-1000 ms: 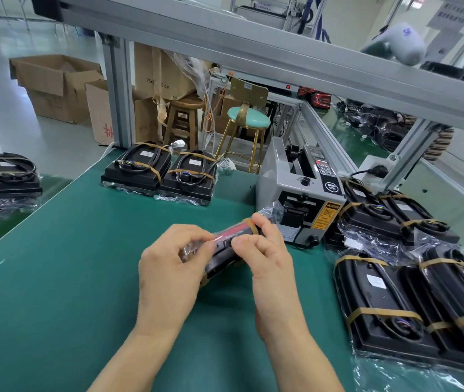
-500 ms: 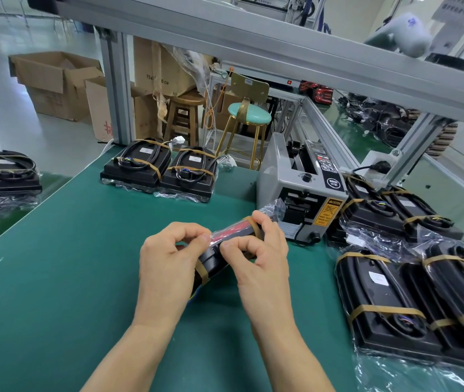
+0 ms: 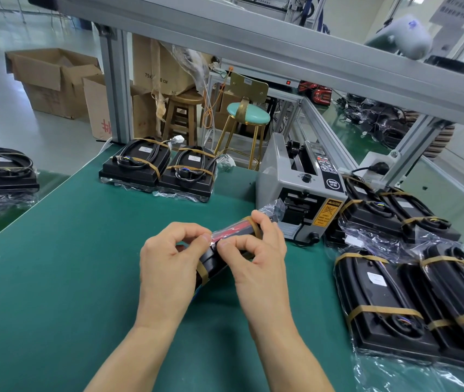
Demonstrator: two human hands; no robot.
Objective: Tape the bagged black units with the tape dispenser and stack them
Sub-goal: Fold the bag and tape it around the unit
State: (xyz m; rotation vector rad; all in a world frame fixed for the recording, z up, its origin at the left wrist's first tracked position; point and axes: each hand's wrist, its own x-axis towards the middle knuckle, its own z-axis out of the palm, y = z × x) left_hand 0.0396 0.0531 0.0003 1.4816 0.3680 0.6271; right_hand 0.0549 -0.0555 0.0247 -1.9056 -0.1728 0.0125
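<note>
A bagged black unit (image 3: 233, 236) with a red strip stands on edge above the green mat, wrapped with brown tape bands. My left hand (image 3: 168, 267) grips its near end, thumb and forefinger pinching the top edge. My right hand (image 3: 256, 250) holds the middle and far side, fingers pressing on the bag beside a tape band. The grey tape dispenser (image 3: 301, 190) stands just behind the unit. Two taped units (image 3: 157, 168) sit side by side at the mat's far edge. Several more taped units (image 3: 411, 295) lie to the right.
The green mat (image 3: 55, 278) covers the bench. More bagged units (image 3: 2, 176) rest on a lower surface at left. An aluminium frame post (image 3: 115, 89) and crossbeam (image 3: 281, 43) span the bench. Stools and cardboard boxes (image 3: 55, 80) stand beyond.
Both hands have shifted slightly along the unit, which has tipped a little more on edge; my fingertips now pinch closer together at its top. Nothing else moved.
</note>
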